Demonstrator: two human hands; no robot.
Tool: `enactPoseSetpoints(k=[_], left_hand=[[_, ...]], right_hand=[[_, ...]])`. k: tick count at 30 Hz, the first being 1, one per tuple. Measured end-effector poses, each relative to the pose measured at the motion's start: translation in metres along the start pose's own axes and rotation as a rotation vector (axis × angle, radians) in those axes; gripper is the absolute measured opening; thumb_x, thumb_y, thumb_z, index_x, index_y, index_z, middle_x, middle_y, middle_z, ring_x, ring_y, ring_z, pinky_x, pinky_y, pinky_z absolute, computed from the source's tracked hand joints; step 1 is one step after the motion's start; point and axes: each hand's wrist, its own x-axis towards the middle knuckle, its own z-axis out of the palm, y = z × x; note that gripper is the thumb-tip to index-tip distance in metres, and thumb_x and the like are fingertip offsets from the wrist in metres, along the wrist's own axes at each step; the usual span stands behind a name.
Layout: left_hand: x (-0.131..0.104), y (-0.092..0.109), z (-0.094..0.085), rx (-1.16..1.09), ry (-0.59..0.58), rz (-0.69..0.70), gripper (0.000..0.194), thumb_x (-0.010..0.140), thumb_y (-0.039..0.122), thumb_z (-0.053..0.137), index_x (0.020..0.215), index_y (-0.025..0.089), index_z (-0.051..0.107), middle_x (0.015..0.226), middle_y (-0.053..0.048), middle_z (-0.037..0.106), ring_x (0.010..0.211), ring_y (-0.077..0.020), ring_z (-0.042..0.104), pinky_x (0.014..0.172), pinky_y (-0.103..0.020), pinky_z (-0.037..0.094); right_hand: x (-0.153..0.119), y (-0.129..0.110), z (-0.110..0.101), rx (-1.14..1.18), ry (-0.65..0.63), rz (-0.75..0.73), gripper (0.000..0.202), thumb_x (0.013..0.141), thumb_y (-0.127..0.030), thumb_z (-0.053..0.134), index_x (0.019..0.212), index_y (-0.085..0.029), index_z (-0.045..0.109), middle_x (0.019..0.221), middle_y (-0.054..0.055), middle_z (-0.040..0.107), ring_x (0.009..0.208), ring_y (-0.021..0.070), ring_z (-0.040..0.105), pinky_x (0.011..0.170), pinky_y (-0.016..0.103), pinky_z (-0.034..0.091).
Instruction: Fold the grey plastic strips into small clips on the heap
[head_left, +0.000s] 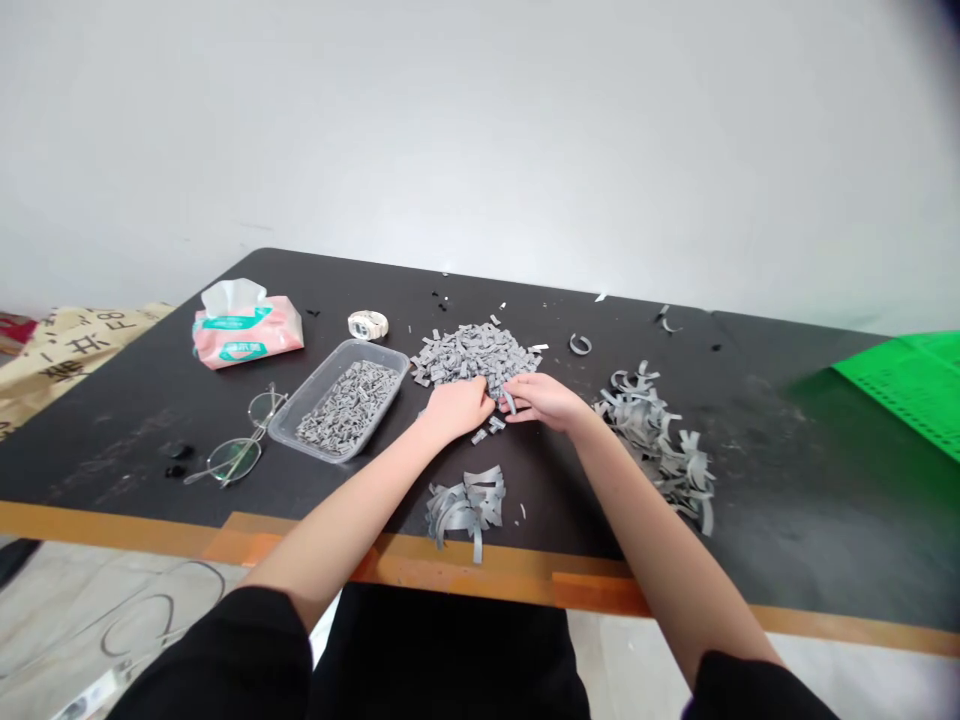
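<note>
Both hands meet at the near edge of a heap of small grey pieces [484, 350]. My left hand [459, 408] is closed, knuckles up, against the heap; whatever its fingers pinch is hidden. Just to its right, my right hand [546, 400] pinches a short grey strip [509, 402] between thumb and fingers. A few loose grey pieces [489, 430] lie on the table just below the hands. Left of the heap stands a clear plastic tub [281, 428] holding many smaller grey bits. Curved grey strips [466, 505] are bunched near the table's front edge.
A larger pile of curved strips [660, 430] lies by my right forearm. Glasses [236, 458], a white watch [367, 325] and a tissue pack [251, 332] are on the left. A green sheet [911, 385] covers the right end of the black table [810, 500]. A wall stands behind.
</note>
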Motion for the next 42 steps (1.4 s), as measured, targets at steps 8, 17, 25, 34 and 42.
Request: enactPoseSetpoints(k=[8, 17, 25, 34, 42], left_hand=[[0.026, 0.000, -0.032, -0.075, 0.032, -0.094, 0.036, 0.099, 0.040, 0.061, 0.124, 0.015, 0.063, 0.122, -0.010, 0.067, 0.107, -0.0229, 0.067, 0.093, -0.046, 0.058], [-0.064, -0.016, -0.021, -0.034, -0.075, -0.281, 0.035, 0.097, 0.031, 0.044, 0.111, 0.010, 0.068, 0.111, -0.024, 0.074, 0.106, -0.0372, 0.072, 0.088, -0.047, 0.055], [-0.014, -0.025, -0.012, -0.125, 0.017, -0.355, 0.037, 0.099, 0.044, 0.058, 0.120, 0.014, 0.065, 0.120, -0.011, 0.070, 0.110, -0.0245, 0.067, 0.099, -0.049, 0.053], [0.006, -0.012, -0.023, -0.612, 0.212, -0.210, 0.018, 0.095, 0.033, 0.058, 0.089, 0.017, 0.063, 0.089, -0.004, 0.067, 0.087, -0.0190, 0.064, 0.082, -0.034, 0.051], [-0.043, -0.003, 0.004, -1.267, 0.043, -0.066, 0.026, 0.084, 0.046, 0.057, 0.081, 0.021, 0.050, 0.053, 0.011, 0.031, 0.042, -0.0063, 0.024, 0.044, -0.020, 0.018]], right_hand=[[0.021, -0.027, -0.006, -0.032, 0.095, -0.112, 0.023, 0.099, -0.033, 0.063, 0.113, -0.014, 0.066, 0.106, 0.006, 0.069, 0.085, 0.0160, 0.068, 0.073, 0.033, 0.060], [-0.057, 0.000, 0.022, -0.013, -0.328, -0.030, 0.030, 0.073, -0.039, 0.085, 0.075, -0.014, 0.071, 0.084, 0.008, 0.077, 0.071, 0.0176, 0.073, 0.061, 0.026, 0.059], [0.013, -0.005, 0.047, 0.182, -0.136, -0.153, 0.015, 0.083, -0.020, 0.074, 0.071, -0.015, 0.067, 0.078, 0.007, 0.074, 0.073, 0.0133, 0.070, 0.073, 0.024, 0.058], [-0.004, -0.043, 0.002, 0.308, 0.054, -0.391, 0.026, 0.079, -0.037, 0.080, 0.079, -0.019, 0.063, 0.084, 0.003, 0.073, 0.075, 0.0115, 0.067, 0.074, 0.023, 0.055], [-0.049, 0.002, 0.022, 0.128, -0.061, -0.306, 0.029, 0.078, -0.045, 0.074, 0.075, -0.017, 0.066, 0.073, 0.002, 0.069, 0.063, 0.0115, 0.062, 0.064, 0.025, 0.051]])
